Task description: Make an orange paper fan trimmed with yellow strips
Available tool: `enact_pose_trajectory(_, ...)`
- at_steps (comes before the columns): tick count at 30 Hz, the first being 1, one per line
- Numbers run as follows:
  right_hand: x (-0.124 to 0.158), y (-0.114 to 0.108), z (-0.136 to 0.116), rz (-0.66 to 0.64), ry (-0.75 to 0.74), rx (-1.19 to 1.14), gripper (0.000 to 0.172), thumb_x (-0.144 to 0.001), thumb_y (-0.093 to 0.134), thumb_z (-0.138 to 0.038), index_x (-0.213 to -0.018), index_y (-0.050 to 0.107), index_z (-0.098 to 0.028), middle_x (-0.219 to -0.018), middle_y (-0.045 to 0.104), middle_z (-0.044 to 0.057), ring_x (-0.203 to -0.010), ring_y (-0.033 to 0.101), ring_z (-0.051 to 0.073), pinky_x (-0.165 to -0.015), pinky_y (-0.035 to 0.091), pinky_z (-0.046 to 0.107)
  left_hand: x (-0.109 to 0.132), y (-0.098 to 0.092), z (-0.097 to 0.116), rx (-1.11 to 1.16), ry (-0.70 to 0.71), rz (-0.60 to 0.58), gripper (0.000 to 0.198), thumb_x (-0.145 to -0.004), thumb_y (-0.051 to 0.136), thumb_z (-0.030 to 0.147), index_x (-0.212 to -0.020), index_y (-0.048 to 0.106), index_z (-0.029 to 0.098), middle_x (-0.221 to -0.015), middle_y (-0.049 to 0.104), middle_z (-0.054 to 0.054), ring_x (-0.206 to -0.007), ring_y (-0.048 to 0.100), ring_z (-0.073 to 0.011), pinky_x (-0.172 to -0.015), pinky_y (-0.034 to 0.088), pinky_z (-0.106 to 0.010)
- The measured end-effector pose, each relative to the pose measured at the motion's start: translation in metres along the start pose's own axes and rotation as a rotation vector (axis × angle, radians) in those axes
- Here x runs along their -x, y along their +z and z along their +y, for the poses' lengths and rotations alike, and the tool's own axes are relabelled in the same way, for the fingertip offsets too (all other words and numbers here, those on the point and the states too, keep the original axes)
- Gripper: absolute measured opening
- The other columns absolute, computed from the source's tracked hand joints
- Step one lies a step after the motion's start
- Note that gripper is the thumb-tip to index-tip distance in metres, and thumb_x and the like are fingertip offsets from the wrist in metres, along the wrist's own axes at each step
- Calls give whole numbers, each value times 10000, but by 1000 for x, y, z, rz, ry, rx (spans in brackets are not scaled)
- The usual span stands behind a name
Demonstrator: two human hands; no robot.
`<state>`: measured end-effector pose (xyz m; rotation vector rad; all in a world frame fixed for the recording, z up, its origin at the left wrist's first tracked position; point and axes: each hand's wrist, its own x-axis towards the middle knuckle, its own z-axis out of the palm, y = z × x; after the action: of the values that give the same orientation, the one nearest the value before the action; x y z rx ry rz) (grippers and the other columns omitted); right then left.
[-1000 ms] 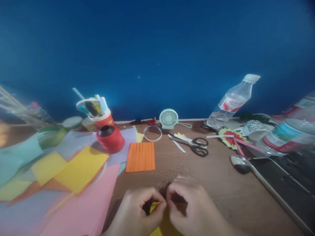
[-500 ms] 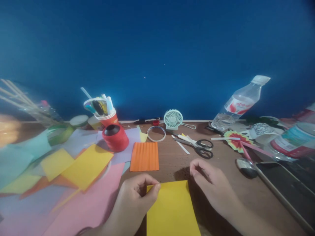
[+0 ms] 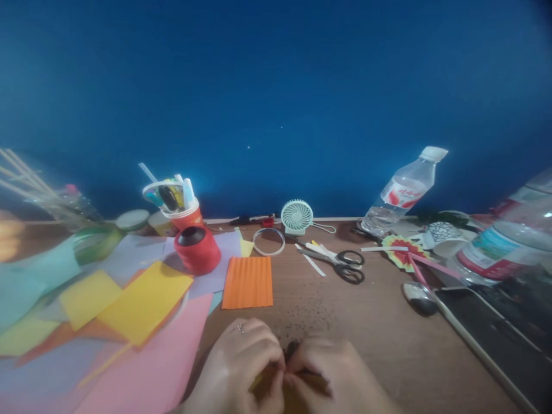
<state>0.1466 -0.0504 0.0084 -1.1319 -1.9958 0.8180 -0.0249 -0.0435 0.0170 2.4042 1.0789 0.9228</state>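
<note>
My left hand (image 3: 241,368) and my right hand (image 3: 332,374) meet at the bottom middle of the view, fingertips pressed together over a yellow paper sheet (image 3: 263,384). Both hands pinch the sheet's far edge, and they hide most of it. Just beyond my hands an orange pleated paper (image 3: 248,282) lies flat on the brown table (image 3: 379,322). Black-handled scissors (image 3: 340,261) lie further back to the right, with white paper strips (image 3: 313,261) beside them.
Sheets of yellow, pink and lilac paper (image 3: 142,302) cover the left of the table. A red spool (image 3: 196,248), a cup of pens (image 3: 176,198), a tape ring (image 3: 268,240), a small fan (image 3: 296,217), a leaning water bottle (image 3: 401,190), a paper pinwheel (image 3: 403,250) and a dark tablet (image 3: 495,328) surround the work spot.
Half a second ago my hands were apart with the yellow sheet spread open between them. Now they have come together and nearer to me, bunching over the sheet.
</note>
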Motion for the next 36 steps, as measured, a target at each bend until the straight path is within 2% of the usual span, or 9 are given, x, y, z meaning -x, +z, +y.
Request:
enact_pose_trajectory(4, 1, -7, 1, 20, -34, 22, 190, -708, 535, -221, -547, 626, -177, -489, 579, 1, -481, 513, 110, -480, 362, 208, -2, -2, -3, -92, -67, -42, 167, -612, 450, 32, -614, 457, 199, -603, 511, 14, -598, 465, -145, -568, 356, -286)
enact_pose_trajectory(7, 0, -22, 5, -1, 121, -18, 154, -687, 538, -176, -557, 622, -181, -533, 591, -5, -540, 542, 121, -520, 384, 210, -6, -7, -15, -47, -274, -85, 146, -636, 448, 56, -623, 466, 201, -621, 522, 22, -603, 482, -138, -582, 367, -276)
enact_pose_trajectory(10, -3, -36, 11, 107, 389, -116, 189, -705, 541, -242, -530, 571, -174, -508, 556, -20, -506, 507, 119, -480, 368, 207, -11, -11, -27, 169, -555, -1, 107, -680, 447, 105, -627, 471, 195, -612, 513, 25, -606, 489, -135, -575, 376, -257)
enact_pose_trajectory(13, -7, -38, 13, 189, 527, -225, 204, -702, 556, -306, -556, 565, -163, -527, 563, -12, -508, 498, 123, -470, 365, 209, -13, -11, -29, 548, -682, 51, 103, -760, 420, 195, -753, 523, 187, -699, 562, 2, -619, 513, -136, -571, 399, -256)
enact_pose_trajectory(16, -9, -30, 10, 126, 554, -289, 198, -707, 551, -296, -576, 590, -153, -544, 576, -8, -524, 505, 121, -476, 369, 201, -13, -6, -19, 829, -708, -27, 197, -749, 503, 234, -936, 537, 184, -866, 611, -40, -741, 568, -162, -637, 442, -273)
enact_pose_trajectory(20, -8, -24, 6, 22, 473, -226, 199, -729, 519, -251, -590, 624, -154, -547, 591, -15, -542, 521, 119, -495, 376, 193, -13, 1, -12, 847, -779, -159, 150, -723, 581, 236, -846, 590, 152, -773, 648, -48, -765, 595, -194, -694, 449, -310)
enact_pose_trajectory(26, -12, -46, 27, 157, 377, 27, 207, -768, 477, -256, -651, 616, -158, -566, 604, -13, -541, 550, 131, -509, 407, 213, -10, 3, -26, 687, -846, 136, 349, -720, 604, 338, -989, 511, 136, -749, 587, -19, -748, 568, -184, -701, 428, -310)
enact_pose_trajectory(32, -25, -75, 63, 349, 54, 522, 316, -792, 420, -171, -1078, 555, -187, -1069, 598, 69, -998, 533, 196, -867, 403, 323, -12, -1, -23, 654, -656, -36, 303, -762, 507, 234, -1056, 468, 173, -581, 408, 74, -537, 420, -110, -538, 320, -235)
enact_pose_trajectory(36, -30, -85, 88, 253, 205, 797, 535, -719, 531, -249, -1236, 448, -140, -1219, 500, 136, -1107, 449, 297, -915, 354, 426, -9, 1, -18, 603, -538, -102, 292, -746, 458, 178, -1037, 485, 167, -562, 348, 81, -511, 339, -104, -521, 265, -235)
